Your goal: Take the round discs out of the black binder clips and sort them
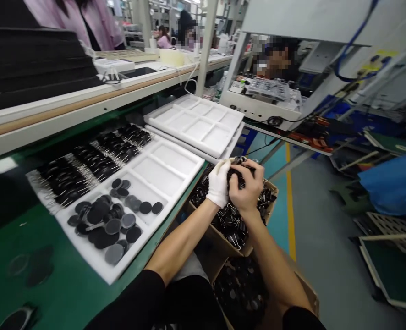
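Note:
My left hand (219,182), in a white glove, and my bare right hand (247,187) meet above a cardboard box (273,189) heaped with black binder clips (235,224) with silver wire handles. Both hands curl inward around a dark bunch of binder clips (239,160), largely hidden by the fingers. Left of the hands lies a white foam tray (112,275) with compartments; loose black and grey discs (112,227) fill its near end. Beyond that tray, rows of black pieces with wire handles (96,160) line a flat sheet.
More white compartment trays (196,123) are stacked at the back of the green table (27,224). A second box of dark discs (240,288) stands below my right arm. A raised shelf (120,94) and a metal post (208,46) border the far side. Co-workers sit beyond.

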